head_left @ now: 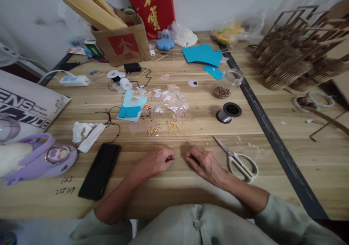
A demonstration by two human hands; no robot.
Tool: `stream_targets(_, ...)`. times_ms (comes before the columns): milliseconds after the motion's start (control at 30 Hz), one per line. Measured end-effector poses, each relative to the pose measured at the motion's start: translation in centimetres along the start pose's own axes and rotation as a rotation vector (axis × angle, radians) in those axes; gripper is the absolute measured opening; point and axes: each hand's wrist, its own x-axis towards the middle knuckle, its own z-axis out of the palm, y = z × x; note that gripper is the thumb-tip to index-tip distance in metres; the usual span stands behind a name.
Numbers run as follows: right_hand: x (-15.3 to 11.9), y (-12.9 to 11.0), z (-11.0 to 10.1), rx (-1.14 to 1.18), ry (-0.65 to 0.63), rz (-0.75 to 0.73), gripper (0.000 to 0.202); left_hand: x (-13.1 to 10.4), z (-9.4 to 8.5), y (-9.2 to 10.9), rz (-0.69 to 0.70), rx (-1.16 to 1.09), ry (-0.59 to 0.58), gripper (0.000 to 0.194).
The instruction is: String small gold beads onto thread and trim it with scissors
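My left hand rests on the wooden table with its fingers curled into a pinch. Facing it across a small gap, my right hand is pinched too. A thin gold strand spans the gap between the fingertips of both hands. Just beyond them lies a fine gold chain on the wood. Farther back are loose gold findings, a little heap of gold beads and small bags of silver pieces. White-handled scissors lie beside my right hand, blades pointing away.
A black phone lies left of my left forearm. A spool of wire stands at the right, near a container of dark beads and a glass jar. Blue sheets, a cardboard box and a purple bottle are around.
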Motion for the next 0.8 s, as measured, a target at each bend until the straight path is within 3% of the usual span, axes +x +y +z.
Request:
stream_targets(100,-0.1,0.0,0.0,-0.048,-0.025,-0.021,0.009,0.0,-0.1,-0.1,0.0,-0.034,-0.006,0.01)
stream_targets(200,-0.1,-0.3,-0.1,-0.096,-0.043,-0.025,0.011,0.1,0.2,-0.1,-0.004,-0.149,0.064,0.01)
stream_targets(300,0.0,-0.7,-0.2,-0.134,-0.052,-0.034,0.012,0.4,0.8,0.1,-0.027,-0.327,0.154,0.025)
stream_targets(400,0.0,-1.0,-0.3,-0.146,-0.038,-0.082,0.011,0.8,1.5,0.6,-0.032,-0.529,0.122,0.036)
stream_targets(500,0.0,-1.0,-0.3,-0.162,-0.022,-0.102,0.011,1.1,2.2,1.0,-0.024,-0.674,0.072,0.029)
stream_targets(633,-0.2,-0.7,-0.2,-0.186,-0.024,-0.091,0.009,1.4,2.8,1.2,-0.023,-0.708,0.094,0.011)
stream_targets(800,-0.2,-0.5,-0.2,-0.114,-0.029,-0.08,0.005,1.5,2.7,0.9,-0.024,-0.667,0.122,0.011)
